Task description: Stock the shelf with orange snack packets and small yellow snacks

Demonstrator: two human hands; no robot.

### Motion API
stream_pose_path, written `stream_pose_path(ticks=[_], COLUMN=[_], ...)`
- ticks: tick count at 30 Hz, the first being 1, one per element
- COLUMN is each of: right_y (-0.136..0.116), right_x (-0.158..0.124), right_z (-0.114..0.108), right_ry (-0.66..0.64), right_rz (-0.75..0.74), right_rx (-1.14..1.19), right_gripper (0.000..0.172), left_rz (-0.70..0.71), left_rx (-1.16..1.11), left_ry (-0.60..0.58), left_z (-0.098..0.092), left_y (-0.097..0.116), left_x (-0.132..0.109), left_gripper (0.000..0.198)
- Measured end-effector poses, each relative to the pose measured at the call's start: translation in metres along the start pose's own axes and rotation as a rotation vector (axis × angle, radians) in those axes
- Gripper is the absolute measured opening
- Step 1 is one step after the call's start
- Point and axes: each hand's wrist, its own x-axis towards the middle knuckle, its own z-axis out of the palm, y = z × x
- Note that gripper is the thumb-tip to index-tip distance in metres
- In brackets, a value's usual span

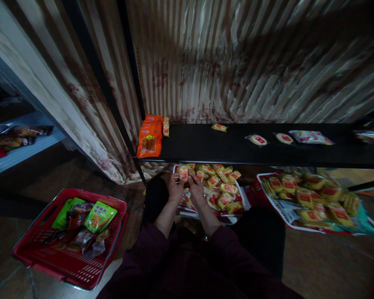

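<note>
Between my left hand (175,187) and my right hand (196,187) is a small wrapped cracker pack (183,172) with a red and yellow label. Fingers of both hands are closed on its sides, and it is held upright over the near left part of a basket (247,203). Many similar cracker packs (229,189) fill that basket, which stands below the shelf's front edge. On the black shelf (190,143) just above, orange snack bags (150,137) lie stacked at the left end, with a short row of cracker packs (166,126) beside them.
A red basket (118,245) with green snack bags (100,216) stands on the floor at left. Another basket (299,226) of cracker packs is at right. Loose wrapped snacks (258,140) and a white pouch (311,137) lie along the shelf. A striped curtain (205,62) hangs behind.
</note>
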Motion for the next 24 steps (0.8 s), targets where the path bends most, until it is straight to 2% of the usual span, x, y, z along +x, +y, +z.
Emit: stream_pose_path(ticks=[9,18,24], right_y=[-0.008,-0.008,-0.004], right_x=[-0.009,-0.013,-0.008], right_z=[0.005,0.008,0.008], right_ry=[0.018,-0.038,0.007], right_rz=[0.005,-0.016,0.008], right_rx=[0.037,0.093,0.093], right_gripper=[0.04,0.042,0.044], left_rz=[0.026,0.038,0.053], left_rx=[0.029,0.102,0.076], left_ry=[0.009,0.022,0.01], left_z=[0.001,-0.001,0.001], left_y=[0.001,0.001,0.003], left_x=[-0.002,-0.005,-0.005], left_gripper=[0.025,0.026,0.028])
